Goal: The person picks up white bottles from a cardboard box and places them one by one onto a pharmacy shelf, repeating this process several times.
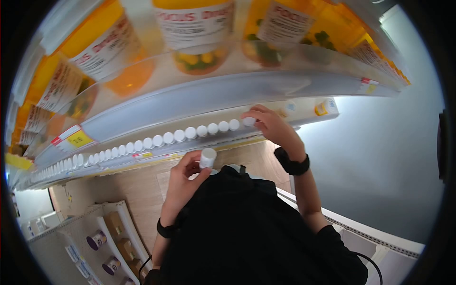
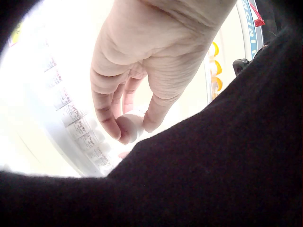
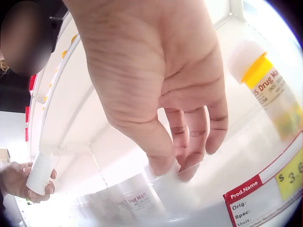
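Note:
My left hand (image 1: 184,179) holds a white bottle (image 1: 207,157) between thumb and fingers, in front of the shelf; the left wrist view shows the same hand (image 2: 147,61) round the bottle (image 2: 132,124). At the right end of a long row of white-capped bottles (image 1: 179,135), my right hand (image 1: 275,127) pinches another white bottle (image 1: 248,121). In the right wrist view, thumb and fingertips of that hand (image 3: 161,80) meet at the top of the bottle (image 3: 176,195), beside labelled white bottles (image 3: 137,201) and behind the clear shelf lip.
An orange bottle with a white cap (image 1: 325,107) stands at the shelf's right end. Large orange bottles (image 1: 194,28) fill the shelf above. A price tag (image 3: 265,189) is on the shelf's front edge. Another rack (image 1: 107,228) with purple-and-white tubs stands at the lower left.

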Action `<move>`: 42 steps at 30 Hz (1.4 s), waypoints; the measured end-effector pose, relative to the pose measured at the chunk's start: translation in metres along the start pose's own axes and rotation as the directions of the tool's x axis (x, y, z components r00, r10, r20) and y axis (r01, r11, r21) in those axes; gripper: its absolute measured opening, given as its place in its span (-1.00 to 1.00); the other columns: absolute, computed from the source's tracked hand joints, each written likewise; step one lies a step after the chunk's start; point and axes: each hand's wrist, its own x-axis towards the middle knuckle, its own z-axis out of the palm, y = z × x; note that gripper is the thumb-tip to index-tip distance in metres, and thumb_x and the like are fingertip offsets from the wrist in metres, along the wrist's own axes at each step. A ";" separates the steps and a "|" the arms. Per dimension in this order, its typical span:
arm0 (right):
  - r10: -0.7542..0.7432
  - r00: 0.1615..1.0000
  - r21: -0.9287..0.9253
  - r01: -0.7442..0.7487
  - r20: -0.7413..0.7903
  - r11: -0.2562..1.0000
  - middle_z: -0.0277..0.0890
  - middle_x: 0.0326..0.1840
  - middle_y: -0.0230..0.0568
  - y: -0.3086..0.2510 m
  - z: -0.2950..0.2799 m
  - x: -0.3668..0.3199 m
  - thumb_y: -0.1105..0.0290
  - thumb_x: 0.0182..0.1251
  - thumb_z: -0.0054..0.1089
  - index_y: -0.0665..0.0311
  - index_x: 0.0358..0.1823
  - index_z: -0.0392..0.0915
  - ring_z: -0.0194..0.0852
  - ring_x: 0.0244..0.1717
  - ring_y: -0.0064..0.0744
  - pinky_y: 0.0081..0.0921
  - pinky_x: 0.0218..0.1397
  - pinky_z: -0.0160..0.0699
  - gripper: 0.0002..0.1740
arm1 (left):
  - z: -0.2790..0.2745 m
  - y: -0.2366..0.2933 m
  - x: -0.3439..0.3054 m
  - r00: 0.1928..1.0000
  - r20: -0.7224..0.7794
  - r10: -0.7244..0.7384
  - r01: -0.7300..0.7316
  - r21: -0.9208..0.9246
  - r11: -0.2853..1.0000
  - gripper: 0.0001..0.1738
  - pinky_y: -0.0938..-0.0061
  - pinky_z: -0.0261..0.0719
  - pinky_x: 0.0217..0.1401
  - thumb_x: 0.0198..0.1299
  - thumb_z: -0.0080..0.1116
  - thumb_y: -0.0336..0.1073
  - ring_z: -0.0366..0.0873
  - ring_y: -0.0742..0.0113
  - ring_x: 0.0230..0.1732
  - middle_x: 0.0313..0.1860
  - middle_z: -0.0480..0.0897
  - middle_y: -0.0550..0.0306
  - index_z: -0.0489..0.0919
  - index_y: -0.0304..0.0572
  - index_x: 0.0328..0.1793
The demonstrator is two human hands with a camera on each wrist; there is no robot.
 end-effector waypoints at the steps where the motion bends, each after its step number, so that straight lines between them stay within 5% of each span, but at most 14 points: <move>1: -0.020 1.000 0.018 0.020 0.005 1.000 0.42 -0.08 -0.07 -0.003 0.000 0.000 0.55 0.06 0.10 0.27 -0.07 0.48 0.47 -0.18 -0.15 -0.34 -0.11 0.43 -0.67 | -0.001 0.000 -0.001 1.000 0.009 0.002 -0.002 -0.015 1.000 -0.59 0.57 0.57 -0.07 0.06 0.21 -0.54 0.58 0.46 -0.17 -0.15 0.60 0.17 0.45 -0.27 0.08; 3: 0.155 0.987 0.045 -0.157 0.036 0.987 0.36 -0.01 -0.08 -0.015 -0.003 -0.004 0.56 0.09 0.07 0.24 -0.08 0.50 0.44 -0.17 -0.13 -0.34 -0.08 0.41 -0.69 | -0.001 -0.001 -0.002 1.000 0.025 0.014 -0.013 -0.037 0.999 -0.58 0.57 0.53 -0.03 0.10 0.18 -0.57 0.54 0.49 -0.12 -0.18 0.57 0.19 0.41 -0.27 0.11; 10: 0.048 0.999 -0.065 -0.048 0.004 0.997 0.35 -0.02 -0.11 -0.018 0.003 0.002 0.56 0.13 0.07 0.24 -0.06 0.45 0.41 -0.13 -0.11 -0.36 -0.07 0.41 -0.70 | -0.001 0.000 -0.004 1.000 0.003 0.009 -0.009 -0.018 1.000 -0.59 0.53 0.56 -0.05 0.09 0.20 -0.51 0.59 0.43 -0.16 -0.15 0.61 0.12 0.44 -0.26 0.10; 15: 0.060 0.994 0.149 -0.045 -0.097 0.988 0.39 -0.09 -0.08 -0.018 0.006 0.003 0.57 0.14 0.08 0.31 -0.01 0.36 0.42 -0.10 -0.12 -0.39 -0.08 0.43 -0.66 | 0.000 0.004 -0.006 1.000 0.000 0.000 0.000 -0.020 1.000 -0.59 0.58 0.53 -0.04 0.09 0.18 -0.57 0.54 0.50 -0.16 -0.18 0.58 0.19 0.43 -0.28 0.10; 19: 0.085 0.996 0.203 -0.075 -0.038 0.976 0.41 -0.09 -0.07 -0.014 0.006 0.001 0.57 0.13 0.09 0.35 -0.03 0.36 0.42 -0.08 -0.11 -0.38 -0.07 0.43 -0.67 | 0.000 0.001 -0.007 1.000 -0.006 -0.018 0.018 -0.022 1.000 -0.59 0.59 0.53 -0.07 0.08 0.19 -0.57 0.54 0.50 -0.17 -0.20 0.58 0.20 0.43 -0.28 0.09; 25: 0.094 0.994 0.095 -0.099 0.048 0.991 0.42 -0.05 -0.06 -0.014 0.005 0.002 0.58 0.10 0.08 0.36 -0.03 0.36 0.40 -0.02 -0.06 -0.39 0.03 0.39 -0.65 | -0.005 -0.005 -0.008 0.999 -0.028 -0.036 0.035 -0.040 0.999 -0.62 0.54 0.56 -0.06 0.07 0.20 -0.52 0.59 0.42 -0.17 -0.18 0.61 0.13 0.46 -0.31 0.06; 27: 0.068 0.998 0.126 -0.068 0.004 0.990 0.38 -0.01 -0.12 -0.009 0.009 0.001 0.63 0.09 0.09 0.34 0.01 0.36 0.39 0.04 -0.18 -0.43 0.17 0.37 -0.60 | -0.009 -0.010 -0.009 0.995 -0.073 -0.074 0.071 -0.043 0.997 -0.61 0.55 0.55 -0.06 0.07 0.20 -0.53 0.58 0.43 -0.17 -0.20 0.61 0.10 0.44 -0.36 0.07; 42: 0.067 0.998 0.107 -0.068 0.016 0.992 0.42 -0.09 -0.14 -0.010 0.009 0.005 0.57 0.03 0.20 0.30 -0.07 0.40 0.40 -0.03 -0.11 -0.39 0.02 0.34 -0.63 | -0.021 -0.001 -0.011 0.988 -0.077 -0.136 0.133 -0.048 0.990 -0.69 0.53 0.52 -0.01 0.13 0.17 -0.48 0.55 0.44 -0.12 -0.16 0.61 0.09 0.47 -0.39 0.01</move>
